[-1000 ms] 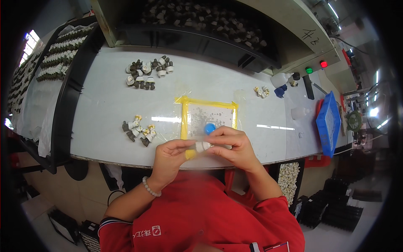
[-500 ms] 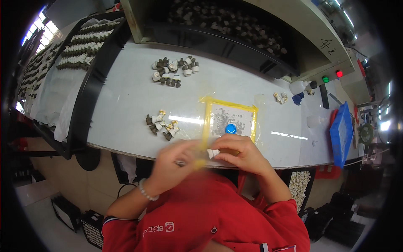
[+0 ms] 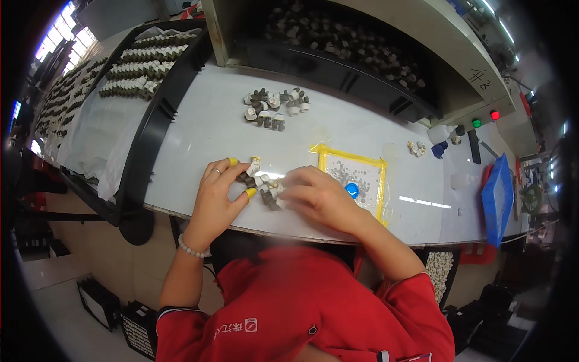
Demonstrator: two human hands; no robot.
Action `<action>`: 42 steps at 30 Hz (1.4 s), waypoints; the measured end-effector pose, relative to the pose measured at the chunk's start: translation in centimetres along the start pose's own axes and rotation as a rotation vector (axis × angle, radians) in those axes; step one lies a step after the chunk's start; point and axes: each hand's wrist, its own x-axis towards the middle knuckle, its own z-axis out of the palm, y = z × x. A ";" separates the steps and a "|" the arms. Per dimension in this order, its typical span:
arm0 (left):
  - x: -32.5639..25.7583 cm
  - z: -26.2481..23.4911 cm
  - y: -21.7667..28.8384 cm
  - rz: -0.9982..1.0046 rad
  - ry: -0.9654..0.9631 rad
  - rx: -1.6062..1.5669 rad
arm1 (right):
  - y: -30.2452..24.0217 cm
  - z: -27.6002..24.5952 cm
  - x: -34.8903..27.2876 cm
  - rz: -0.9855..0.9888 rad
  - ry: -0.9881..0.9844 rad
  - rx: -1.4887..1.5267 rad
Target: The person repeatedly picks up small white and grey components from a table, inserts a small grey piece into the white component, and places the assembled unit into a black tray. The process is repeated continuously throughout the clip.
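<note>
On the white tabletop, a small cluster of white-and-dark-brown fittings (image 3: 265, 188) lies between my two hands. My left hand (image 3: 217, 192) is at the cluster's left side, with yellow covers on its thumb and a finger. Those fingers are apart, with fittings between them. Over the right side of the cluster, my right hand (image 3: 325, 198) has its fingers bent down beside a white piece. Motion blurs its fingertips, and whether they grip that piece cannot be made out. Farther back sits a looser group of similar fittings (image 3: 274, 108).
A yellow-taped square (image 3: 382, 190) with small clear discs and a blue round cap (image 3: 351, 190) lies right of my hands. Trays of fittings (image 3: 142, 69) stand at left. A dark bin (image 3: 338, 63) is at the back, a blue tray (image 3: 497, 199) at right.
Both hands have moved left, away from my chest, to the near cluster. The white piece earlier between my right fingers is no longer distinct. My left thumb and fingers have spread. The view has shifted.
</note>
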 end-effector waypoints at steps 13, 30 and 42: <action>0.4 -0.7 -0.3 0.018 0.024 -0.108 | -0.5 0.5 0.6 0.070 -0.027 -0.040; 3.3 -1.5 -1.9 0.027 -0.106 -0.045 | 0.4 0.5 6.6 0.207 -0.209 -0.116; 3.1 -2.2 -2.9 -0.231 -0.181 -0.329 | 0.3 0.9 6.2 -0.096 0.008 0.021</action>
